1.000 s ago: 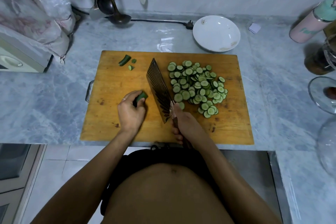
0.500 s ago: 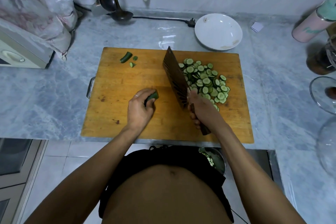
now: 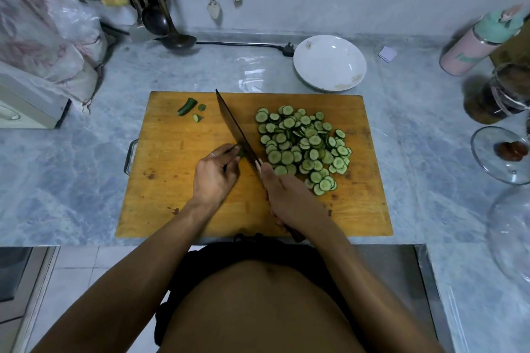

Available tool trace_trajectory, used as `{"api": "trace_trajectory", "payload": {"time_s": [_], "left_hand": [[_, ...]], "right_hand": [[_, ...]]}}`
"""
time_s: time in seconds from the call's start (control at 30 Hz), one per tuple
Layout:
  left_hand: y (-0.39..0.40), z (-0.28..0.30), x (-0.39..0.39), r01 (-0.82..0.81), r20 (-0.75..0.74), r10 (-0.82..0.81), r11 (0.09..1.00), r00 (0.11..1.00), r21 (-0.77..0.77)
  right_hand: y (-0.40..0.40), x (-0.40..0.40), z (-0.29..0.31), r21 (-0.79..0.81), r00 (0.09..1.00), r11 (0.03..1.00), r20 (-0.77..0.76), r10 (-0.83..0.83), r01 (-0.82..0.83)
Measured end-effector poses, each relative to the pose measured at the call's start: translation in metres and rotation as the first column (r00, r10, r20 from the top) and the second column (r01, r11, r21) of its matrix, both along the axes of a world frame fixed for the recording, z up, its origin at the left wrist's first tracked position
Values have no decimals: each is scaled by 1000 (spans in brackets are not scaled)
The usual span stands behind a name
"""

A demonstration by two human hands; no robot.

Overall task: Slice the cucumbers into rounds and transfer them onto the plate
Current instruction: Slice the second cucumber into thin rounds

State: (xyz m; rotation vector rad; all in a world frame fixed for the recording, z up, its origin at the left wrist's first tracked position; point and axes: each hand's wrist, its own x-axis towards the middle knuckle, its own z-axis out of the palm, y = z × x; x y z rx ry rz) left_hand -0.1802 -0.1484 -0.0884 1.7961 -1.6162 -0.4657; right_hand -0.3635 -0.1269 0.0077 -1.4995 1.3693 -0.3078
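Note:
A wooden cutting board [image 3: 172,198] lies on the marble counter. My left hand [image 3: 215,176] pinches a short cucumber stub [image 3: 240,153] against the board. My right hand [image 3: 289,198] grips the handle of a dark cleaver [image 3: 233,125], whose blade stands edge-down right beside the stub. A heap of cucumber rounds [image 3: 301,146] covers the board's right half. A few cut-off cucumber ends [image 3: 187,107] lie at the board's far left corner. The white plate [image 3: 329,63] sits behind the board with no slices on it.
Ladles [image 3: 160,20] and utensils hang at the back left beside a black power cord [image 3: 243,43]. A pink bottle [image 3: 481,43], a dark jar [image 3: 496,94] and glass lids [image 3: 502,155] crowd the right edge. A cloth-covered appliance [image 3: 28,100] stands at the left.
The cleaver swept rightwards against the slice heap, then came back left and now stands upright against the stub. My left hand has kept its hold on the stub.

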Motion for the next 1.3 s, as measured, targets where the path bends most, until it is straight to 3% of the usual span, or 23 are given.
{"api": "trace_trajectory", "payload": {"time_s": [0.37,0.53,0.9,1.3], "left_hand": [[-2,-4,-1,-49,7,49,998,999,36],[-5,-4,1,-64,-31,65,998,997,22],[-1,-7,5,17,10,-17,1000,1000,-9],[5,-11,5,2,-42,-6,996,999,-88]], "right_hand": [[-5,8,-4,-11,998,998,-20,61,-61],[-7,14,-9,-1,999,1000,33,15,-15],[-19,34,-29,44,998,999,-51,-21,24],[-2,17,-31,48,965,968,75,-250,247]]}}
